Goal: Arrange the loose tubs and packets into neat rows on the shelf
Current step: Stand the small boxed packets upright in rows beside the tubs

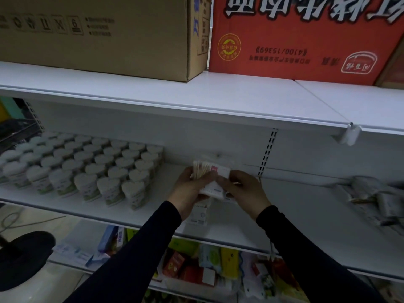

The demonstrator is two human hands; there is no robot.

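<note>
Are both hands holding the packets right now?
Yes, the left hand and right hand both grip the packets above the middle shelf.

Two bare hands: left hand (189, 188), right hand (244, 189). Long dark navy sleeves (140, 256) reaching wrists, plain, snug cuffs.

Dim, cool, even lighting. Deep shadow under upper shelf (196, 101). Motion blur on loose packets (376, 200) at right. Wide-angle bending toward edges. Soft focus overall.
</note>
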